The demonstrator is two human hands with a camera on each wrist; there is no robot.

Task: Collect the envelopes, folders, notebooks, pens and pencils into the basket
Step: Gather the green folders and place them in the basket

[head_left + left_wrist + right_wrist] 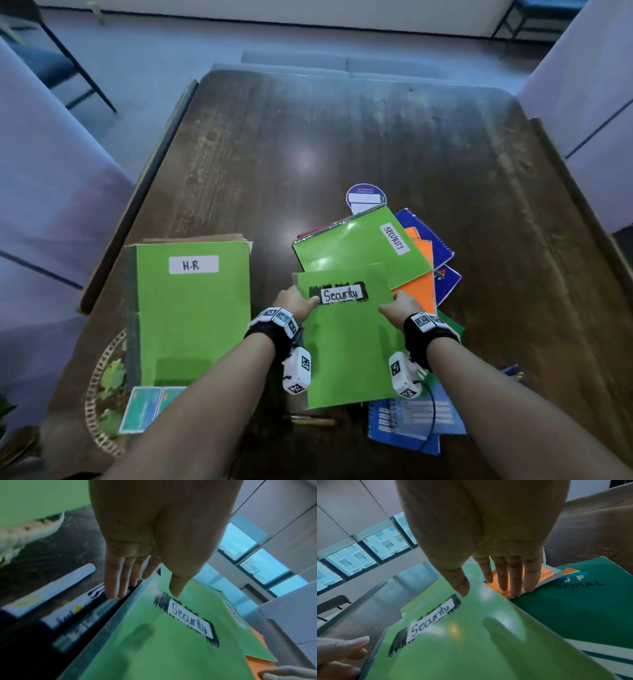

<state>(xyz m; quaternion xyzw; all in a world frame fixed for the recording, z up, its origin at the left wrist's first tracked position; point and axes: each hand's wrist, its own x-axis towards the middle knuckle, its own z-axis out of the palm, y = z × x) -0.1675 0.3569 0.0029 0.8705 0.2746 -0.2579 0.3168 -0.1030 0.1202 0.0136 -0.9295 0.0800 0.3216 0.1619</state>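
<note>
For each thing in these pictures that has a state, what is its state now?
Green folder labelled "Security": closed, held at both side edges.
Left hand: thumb on top, fingers under the edge.
Right hand: grips likewise.
Green book labelled "H.R": closed, lying over the woven basket.
Glossy green notebook labelled "SECURITY": closed, on the pile.

Glossy green "Security"-labelled card folder (pixel 346 342), tilted, pinched at both side edges, thumbs on top, fingers (pixel 113 582) beneath.

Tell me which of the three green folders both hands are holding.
The nearest one, labelled "Security" over black scribble. The left hand and right hand pinch its sides; "H.R" and "SECURITY" lie untouched.
</note>
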